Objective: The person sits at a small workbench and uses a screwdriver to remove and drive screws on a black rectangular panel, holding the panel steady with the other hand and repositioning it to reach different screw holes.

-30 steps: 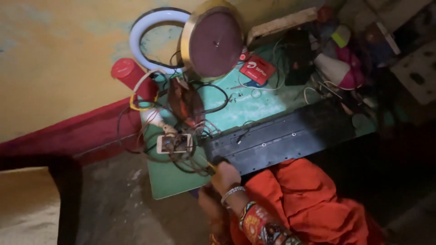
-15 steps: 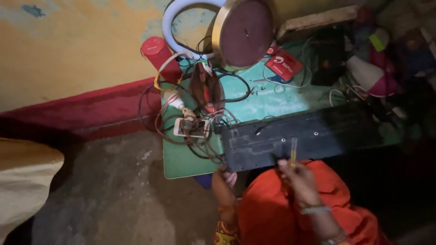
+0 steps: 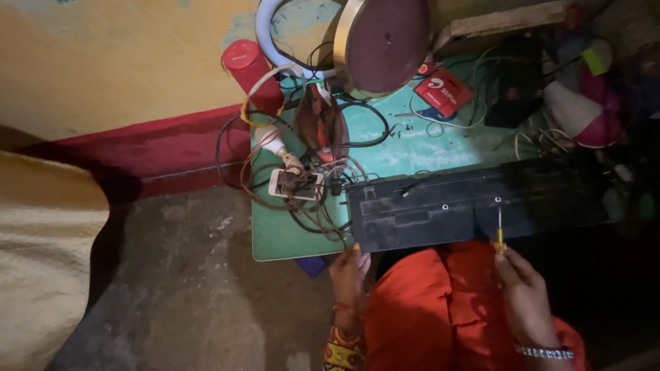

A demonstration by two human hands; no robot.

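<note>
With our right hand (image 3: 526, 299) clenched on the screwdriver (image 3: 500, 233), tip at a screw hole just above the grip, and our left hand (image 3: 349, 271) gripping the black panel's (image 3: 467, 206) corner, we should keep the shaft upright and press steadily.

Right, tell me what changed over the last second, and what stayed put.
The right hand came into view holding a yellow-handled screwdriver, its tip now at the long black panel. The left hand slid down to the panel's near left corner. The green tabletop, tangled wires and red cylinder stayed.
</note>
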